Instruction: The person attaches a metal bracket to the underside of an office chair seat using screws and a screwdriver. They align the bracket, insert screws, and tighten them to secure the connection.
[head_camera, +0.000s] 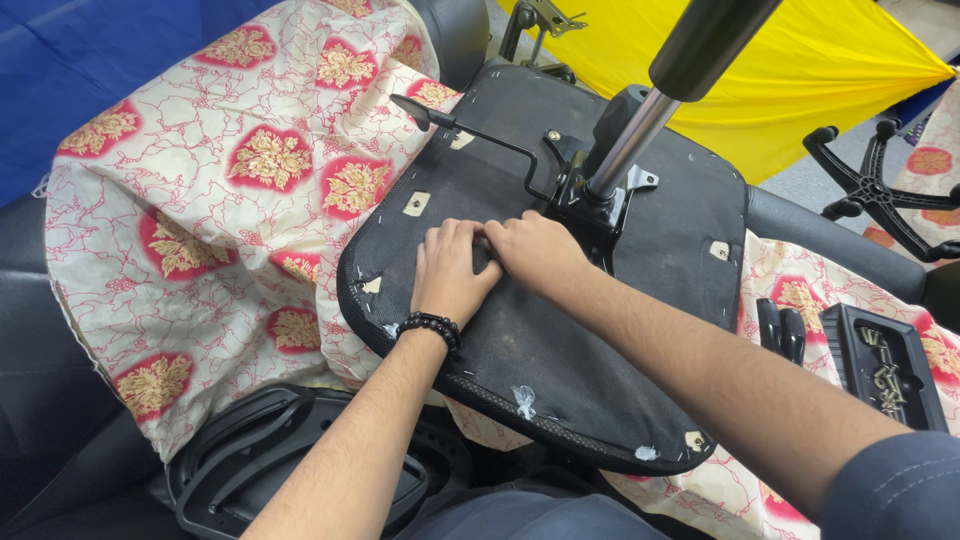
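At the far left, a cream cloth (210, 190) printed with red and gold medallions is spread out as a work surface, presumably to keep the part on it from scuffing. On it lies an upturned office chair seat (560, 340), underside up, so its fittings face the person. The left hand (450, 272) presses on the black mesh backing with fingers curled and bunched, a dark bead bracelet (432, 326) at the wrist. Touching it, the right hand (535, 250) rests beside the seat's tilt mechanism (590, 190), fingers bent down onto the same spot; whether either pinches anything, I cannot tell. From the mechanism a gas lift cylinder (660, 100) rises, and a lever (470, 130) sticks out leftward. The seat's edge shows staples and pale scraps. At right sits a black tray of screws (885, 365), within reach.
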